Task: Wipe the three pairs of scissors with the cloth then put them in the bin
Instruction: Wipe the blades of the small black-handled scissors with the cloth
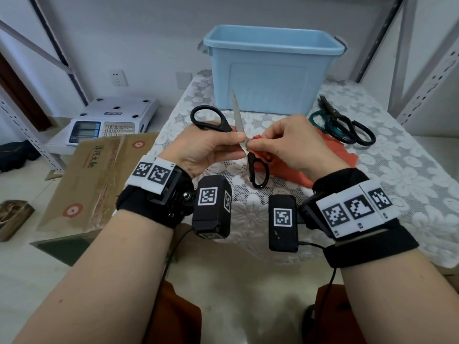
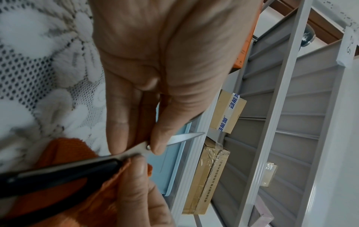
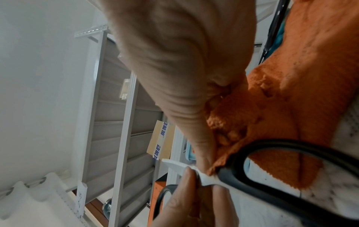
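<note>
My left hand (image 1: pixel 236 145) holds a pair of black-handled scissors (image 1: pixel 258 172) spread wide above the table, one blade pointing up toward the blue bin (image 1: pixel 270 68). In the left wrist view the left hand (image 2: pixel 153 147) pinches the scissors' blade (image 2: pixel 184 137) at the pivot. My right hand (image 1: pixel 255 145) pinches a fold of the orange cloth (image 1: pixel 332 150) against the blade just beside the pivot; the rest of the cloth trails onto the table. The right wrist view shows the right hand (image 3: pixel 204 167), the cloth (image 3: pixel 281 107) and a black handle loop (image 3: pixel 291 145). Green-handled scissors (image 1: pixel 323 120) and another black-handled pair (image 1: pixel 360 135) lie at the right.
A lace tablecloth (image 1: pixel 372 184) covers the table. An electronic scale (image 1: pixel 109 120) and a flattened cardboard box (image 1: pixel 99 180) sit lower at the left. Grey metal shelf posts (image 1: pixel 422 95) stand at the right and left, with boxes on shelving behind.
</note>
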